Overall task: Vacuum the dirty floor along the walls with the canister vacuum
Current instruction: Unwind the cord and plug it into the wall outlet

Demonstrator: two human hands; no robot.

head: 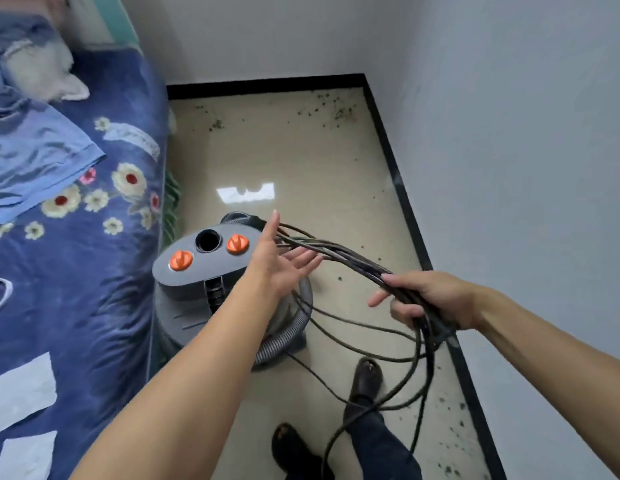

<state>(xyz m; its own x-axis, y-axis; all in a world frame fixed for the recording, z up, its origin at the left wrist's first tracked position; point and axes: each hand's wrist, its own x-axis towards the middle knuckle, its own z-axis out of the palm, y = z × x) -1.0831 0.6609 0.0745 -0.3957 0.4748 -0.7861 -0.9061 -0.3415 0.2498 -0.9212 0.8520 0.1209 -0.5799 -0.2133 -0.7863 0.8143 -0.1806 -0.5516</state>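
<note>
The grey canister vacuum (pixel 197 268) with two orange knobs stands on the beige floor (pixel 301 161) beside the bed. Its grey ribbed hose (pixel 284 341) curls round the base. A bundle of black power cord (pixel 339 254) runs from the vacuum's top to my right hand (pixel 426 299), which grips the gathered loops. More loops hang down toward my feet. My left hand (pixel 280 261) is stretched over the vacuum with straight fingers, palm up under the cord strands. Dark dirt specks (pixel 336 112) lie along the far wall and along the right wall (pixel 450 427).
A bed with a blue flowered cover (pixel 76 237) fills the left side. White walls with black skirting (pixel 402 188) bound the narrow floor strip at the back and right. My two feet in dark shoes (pixel 365 379) stand below the vacuum.
</note>
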